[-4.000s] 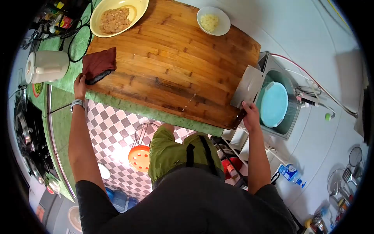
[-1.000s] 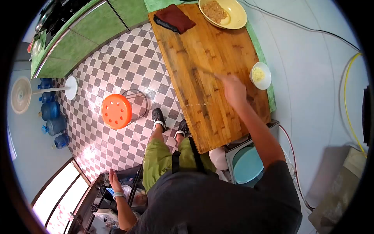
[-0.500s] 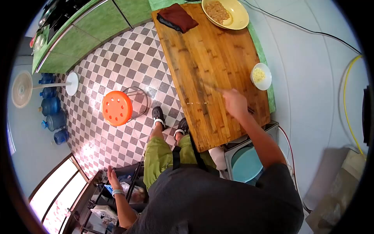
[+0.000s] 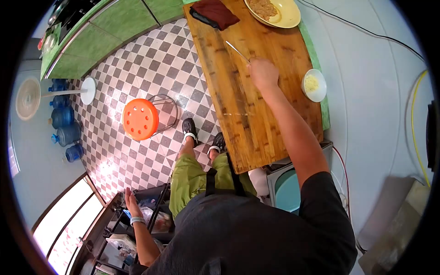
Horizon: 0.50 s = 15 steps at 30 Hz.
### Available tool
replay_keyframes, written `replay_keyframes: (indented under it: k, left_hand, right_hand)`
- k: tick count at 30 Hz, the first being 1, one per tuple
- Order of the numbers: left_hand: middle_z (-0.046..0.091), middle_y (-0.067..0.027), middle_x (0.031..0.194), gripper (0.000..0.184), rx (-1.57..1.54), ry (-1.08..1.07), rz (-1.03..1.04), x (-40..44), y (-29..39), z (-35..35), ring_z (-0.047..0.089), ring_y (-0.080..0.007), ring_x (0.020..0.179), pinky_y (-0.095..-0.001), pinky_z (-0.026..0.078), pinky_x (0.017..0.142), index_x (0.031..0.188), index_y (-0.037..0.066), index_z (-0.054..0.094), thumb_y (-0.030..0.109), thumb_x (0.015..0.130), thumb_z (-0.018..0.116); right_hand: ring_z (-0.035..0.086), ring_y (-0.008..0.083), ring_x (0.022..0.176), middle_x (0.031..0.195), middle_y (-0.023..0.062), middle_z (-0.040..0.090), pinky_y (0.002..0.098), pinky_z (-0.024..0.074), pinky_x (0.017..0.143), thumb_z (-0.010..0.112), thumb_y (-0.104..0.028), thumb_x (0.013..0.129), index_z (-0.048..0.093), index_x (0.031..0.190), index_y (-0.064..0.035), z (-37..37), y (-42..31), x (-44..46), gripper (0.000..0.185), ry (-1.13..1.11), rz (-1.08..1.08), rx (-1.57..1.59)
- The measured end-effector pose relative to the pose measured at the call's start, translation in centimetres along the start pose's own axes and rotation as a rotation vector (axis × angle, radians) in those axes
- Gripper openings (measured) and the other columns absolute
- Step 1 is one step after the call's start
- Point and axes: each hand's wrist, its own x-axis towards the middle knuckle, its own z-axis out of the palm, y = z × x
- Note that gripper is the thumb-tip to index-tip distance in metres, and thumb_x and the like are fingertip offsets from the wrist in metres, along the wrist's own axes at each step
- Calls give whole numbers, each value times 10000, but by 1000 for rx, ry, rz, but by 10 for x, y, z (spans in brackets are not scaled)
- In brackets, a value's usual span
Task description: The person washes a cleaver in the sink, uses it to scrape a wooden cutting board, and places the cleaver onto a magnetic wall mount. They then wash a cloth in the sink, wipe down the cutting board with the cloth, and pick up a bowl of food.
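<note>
My right hand (image 4: 263, 74) is closed around a knife over the wooden cutting board (image 4: 256, 142). The knife's thin blade (image 4: 237, 52) shows nearly edge-on and points toward the far left of the board; its handle is hidden in my fist. To the right of that hand, a white bowl (image 4: 314, 85) holds finely chopped pale yellow bits. A yellow bowl (image 4: 291, 16) with minced meat (image 4: 262, 8) stands at the far end. Next to it lies a folded dark red cloth (image 4: 215, 13). My left hand (image 4: 132, 204) is held out at the left, fingers extended, holding nothing, near a black rack.
An orange stool (image 4: 140, 119) stands on the checkered floor left of my feet. Blue water bottles (image 4: 62, 117) line the left wall beside a white fan (image 4: 28, 98). Under the board's near end is a light blue basin (image 4: 288, 190). The black rack (image 4: 156, 206) holds bags.
My right hand has moved forward along the board, toward the far end, with the knife. The view has shifted slightly. My left hand stays raised at the side.
</note>
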Motion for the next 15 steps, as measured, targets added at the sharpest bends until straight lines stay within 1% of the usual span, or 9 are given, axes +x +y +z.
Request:
replay_keyframes:
  k: [1, 3, 4, 6, 7, 9, 11, 14, 15]
  left_hand:
    - [376, -109, 1545, 523, -25, -12, 1, -1, -2, -1, 331, -236, 1434, -350, 233, 1179, 1491, 37, 381, 188, 1005, 499]
    - [378, -107, 1543, 525, -33, -8, -11, -3, -4, -2, 334, -233, 1432, -351, 233, 1178, 1493, 42, 380, 189, 1004, 502]
    - [381, -106, 1542, 528, -47, -7, -14, -4, -5, -2, 337, -231, 1431, -352, 232, 1178, 1495, 47, 379, 190, 1003, 505]
    - [384, -100, 1540, 529, -51, 3, -49, -6, -8, -2, 341, -229, 1428, -351, 237, 1174, 1496, 49, 379, 192, 1004, 508]
    - [386, -98, 1539, 526, -56, 16, -63, -5, -11, -2, 344, -227, 1427, -350, 240, 1172, 1496, 53, 380, 193, 1005, 507]
    - [388, -96, 1538, 524, -71, 29, -83, -4, -19, -4, 346, -226, 1425, -348, 243, 1170, 1497, 57, 382, 194, 1007, 506]
    - [405, -56, 1535, 526, -84, 17, -64, -2, -22, -2, 351, -205, 1420, -344, 228, 1154, 1499, 109, 398, 226, 998, 508]
    - [408, -33, 1538, 527, -109, 13, -54, 4, -28, 2, 357, -195, 1416, -339, 221, 1146, 1505, 137, 400, 244, 1000, 505]
    - [400, -60, 1537, 513, -121, 16, -61, 4, -27, 4, 348, -206, 1423, -343, 222, 1159, 1498, 109, 400, 215, 1005, 495]
  right_hand:
    - [661, 340, 916, 1011, 118, 684, 460, 537, 753, 623, -161, 902, 673, 989, -76, 8, -1, 2, 132, -9, -6, 0]
    - [667, 325, 899, 1001, 112, 675, 417, 553, 718, 640, -73, 849, 657, 937, -38, 21, 2, 4, 95, 79, -141, -144]
    - [667, 325, 899, 1001, 112, 675, 417, 553, 718, 640, -73, 849, 657, 937, -38, 20, 3, 0, 95, 72, -145, -151]
    - [663, 306, 850, 934, 104, 650, 382, 558, 677, 643, -12, 799, 643, 897, -37, 14, 3, -14, 101, -58, -225, -187]
    - [663, 306, 850, 934, 104, 650, 382, 558, 677, 643, -12, 799, 643, 897, -37, 9, 3, -26, 101, -60, -229, -196]
    - [670, 271, 861, 927, 119, 678, 370, 570, 684, 637, -32, 809, 660, 918, -25, -2, 6, -58, 111, -64, -405, -198]
    - [659, 278, 831, 912, 117, 665, 397, 553, 659, 640, -59, 837, 641, 891, -37, -11, 12, -87, 59, -277, -368, -195]
    - [645, 309, 789, 900, 118, 650, 433, 538, 659, 618, -117, 892, 618, 892, -61, -16, 36, -100, 56, -303, -290, -91]
    - [645, 309, 789, 900, 118, 650, 433, 538, 659, 618, -117, 892, 618, 892, -61, -17, 38, -92, 56, -300, -297, -94]
